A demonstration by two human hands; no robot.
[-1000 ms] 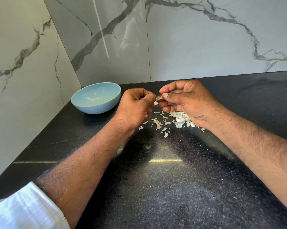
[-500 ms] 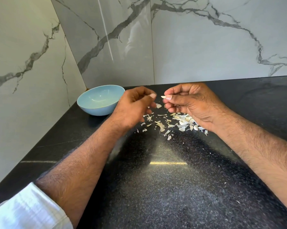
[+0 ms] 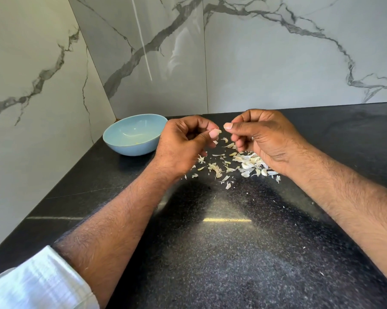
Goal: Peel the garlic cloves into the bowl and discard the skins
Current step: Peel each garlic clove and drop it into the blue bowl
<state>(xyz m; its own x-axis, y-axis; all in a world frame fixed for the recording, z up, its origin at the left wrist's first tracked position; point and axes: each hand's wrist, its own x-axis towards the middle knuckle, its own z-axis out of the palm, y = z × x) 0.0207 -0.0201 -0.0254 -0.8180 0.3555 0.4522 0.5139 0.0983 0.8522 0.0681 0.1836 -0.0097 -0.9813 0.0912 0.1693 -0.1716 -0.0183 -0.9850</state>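
Since a second ago: hands parted; earlier the fingertips met over one piece, now a small gap lies between them.

Left hand [image 3: 183, 146]: fingers curled inward, thumb tip pinching a small pale garlic piece [image 3: 218, 131] against the forefinger. Whether it is a clove or a flake of skin cannot be told.

Right hand [image 3: 266, 139]: fingers curled, thumb laid along the forefinger. Whether anything is pinched there cannot be told.

Garlic skins [image 3: 243, 162]: loose scatter of pale flakes on the counter, beneath and between both hands, thickest under the right hand. A few pale, rounder pieces lie among them near the right wrist; too small to say if they are cloves.

Bowl [image 3: 133, 146]: light blue, upright, on the counter in the corner, just left of the left hand. Faint yellowish specks at its bottom; contents otherwise unclear.

Counter [image 3: 221, 253]: black, speckled, glossy, with a bright streak of reflected light between the forearms.

Walls [image 3: 277, 52]: grey-veined marble panels behind and to the left.

Sleeve [image 3: 38, 284]: white, on the left forearm, at the lower left corner.
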